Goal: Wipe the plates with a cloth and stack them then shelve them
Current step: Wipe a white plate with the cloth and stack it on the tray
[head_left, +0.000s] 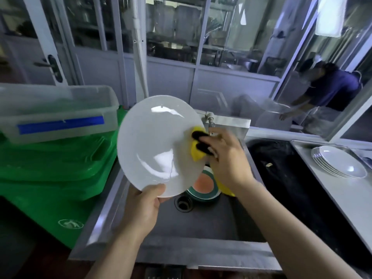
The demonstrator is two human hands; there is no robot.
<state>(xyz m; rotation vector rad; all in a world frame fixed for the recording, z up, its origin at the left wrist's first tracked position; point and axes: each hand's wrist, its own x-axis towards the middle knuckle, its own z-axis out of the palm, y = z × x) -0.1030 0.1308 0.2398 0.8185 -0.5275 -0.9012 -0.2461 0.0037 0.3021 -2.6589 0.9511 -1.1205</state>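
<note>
Your right hand [225,158] has its fingers curled round the yellow cloth [196,152], pinching it against the right edge of the white plate [159,146], and the dark fingertips [201,135] are pressed onto the plate's face with the cloth bunched under them. Your left hand [145,206] grips that same plate at its lower rim, thumb lying over the front edge, the other fingers hidden behind it. You hold the plate tilted up towards you, above the steel sink [211,220]. Down in the sink, right under the plate's lower right edge, sits a dish with a green rim and orange middle [203,186], just beside the drain [183,203], and more yellow fabric shows behind your right wrist. At the back of the sink stands the tap [210,119], peeking out past the plate's right edge. To the right of the sink, beyond a dark basin, a stack of white plates [338,164] rests on the counter. To the left of the sink stand green crates [56,168] with a clear plastic tub [58,113] marked with blue tape on top. Far right behind the sink, another person in a dark blue top [330,87] leans over.
</note>
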